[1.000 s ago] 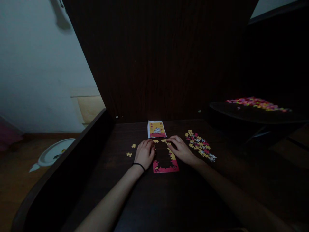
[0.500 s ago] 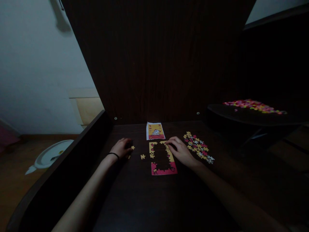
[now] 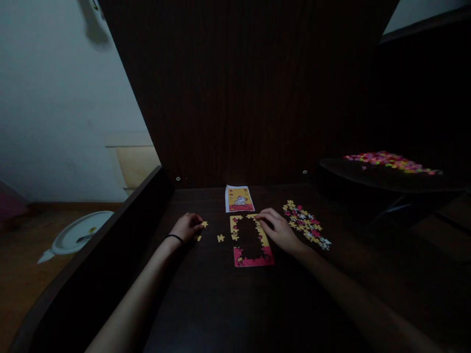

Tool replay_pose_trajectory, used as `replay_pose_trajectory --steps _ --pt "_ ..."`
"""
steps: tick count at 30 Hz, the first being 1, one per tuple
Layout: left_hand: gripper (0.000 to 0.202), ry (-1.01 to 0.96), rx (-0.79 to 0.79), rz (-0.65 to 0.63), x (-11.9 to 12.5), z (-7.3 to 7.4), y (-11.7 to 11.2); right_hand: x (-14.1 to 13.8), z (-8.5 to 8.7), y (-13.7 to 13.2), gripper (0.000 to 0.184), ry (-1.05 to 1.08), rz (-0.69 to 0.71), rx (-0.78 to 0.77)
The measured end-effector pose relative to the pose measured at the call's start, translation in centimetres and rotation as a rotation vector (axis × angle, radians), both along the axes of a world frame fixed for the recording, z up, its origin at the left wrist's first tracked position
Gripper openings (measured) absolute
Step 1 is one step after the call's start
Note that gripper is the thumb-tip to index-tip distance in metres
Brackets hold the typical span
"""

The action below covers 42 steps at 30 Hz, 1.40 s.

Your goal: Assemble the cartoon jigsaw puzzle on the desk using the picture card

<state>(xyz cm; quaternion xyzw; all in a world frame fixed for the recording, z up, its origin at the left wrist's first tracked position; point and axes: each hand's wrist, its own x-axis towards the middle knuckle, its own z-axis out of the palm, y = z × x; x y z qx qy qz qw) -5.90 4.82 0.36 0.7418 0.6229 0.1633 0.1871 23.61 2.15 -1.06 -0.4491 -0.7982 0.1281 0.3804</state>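
A jigsaw border of yellow and pink pieces (image 3: 253, 263) lies partly joined on the dark table, its middle bare wood and gaps in its top and left sides. My right hand (image 3: 277, 230) is at its top right corner, the fingertips closed on a yellow border piece that they partly hide. To the left, my left hand (image 3: 187, 228) rests on the table with a dark band at the wrist. Its fingertips pinch the edge of a loose yellow puzzle piece (image 3: 205, 224). Another yellow piece (image 3: 199, 239) lies under that hand, and one more (image 3: 220, 238) sits between hand and border.
A picture sheet (image 3: 240, 198) lies just above the border. Right of my right hand is a pile of loose puzzle pieces (image 3: 307, 223). Colourful small bits (image 3: 393, 161) cover a dark surface at the right. A raised side board (image 3: 110, 235) edges the table at left.
My left fingers have shifted slightly, and more of the two yellow pieces beside them shows. My right hand stays at the border's top right corner. The whole view has shifted a little.
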Motion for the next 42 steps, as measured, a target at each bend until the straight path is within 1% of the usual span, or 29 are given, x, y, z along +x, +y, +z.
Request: replay_pose_trajectory --steps 7,15,19,22,24,27,29,32,35,38,42 --pt "0.019 0.009 -0.005 -0.016 0.4 0.5 -0.3 0.0 0.2 -0.2 0.018 0.009 0.009 -0.026" --pt "0.013 -0.028 0.055 -0.014 0.7 -0.2 -0.2 0.0 0.4 -0.3 0.022 0.026 0.027 -0.079" --pt "0.009 -0.06 0.046 -0.019 1.0 -0.3 -0.2 -0.1 0.4 -0.3 0.022 0.034 0.018 -0.08" --pt "0.009 -0.108 0.064 -0.015 1.1 -0.3 -0.4 -0.2 0.4 -0.3 0.022 0.029 0.01 -0.075" --pt "0.01 -0.176 0.043 -0.006 1.2 -0.4 -0.6 -0.2 0.3 -0.3 0.021 0.025 0.009 -0.067" --pt "0.009 -0.292 -0.053 0.011 1.4 -0.3 -0.8 -0.1 0.3 -0.3 0.021 0.024 0.012 -0.059" --pt "0.013 -0.362 -0.096 0.036 1.6 -0.1 -0.9 -0.1 0.4 -0.3 0.021 0.028 0.011 -0.057" --pt "0.019 -0.548 -0.093 0.081 2.0 0.3 -1.0 -0.4 0.8 -0.5 0.019 0.063 0.009 -0.058" --pt "0.025 -0.747 -0.105 0.113 2.5 0.6 -1.3 -1.4 1.8 -0.8 0.016 0.122 0.009 -0.077" --pt "0.032 -0.883 -0.184 0.094 3.3 0.6 -1.9 -2.9 2.9 -1.0 0.014 0.162 0.033 -0.144" --pt "0.037 -1.058 -0.229 0.007 4.9 0.4 -2.8 -4.9 3.8 -0.8 0.014 0.218 0.051 -0.25"
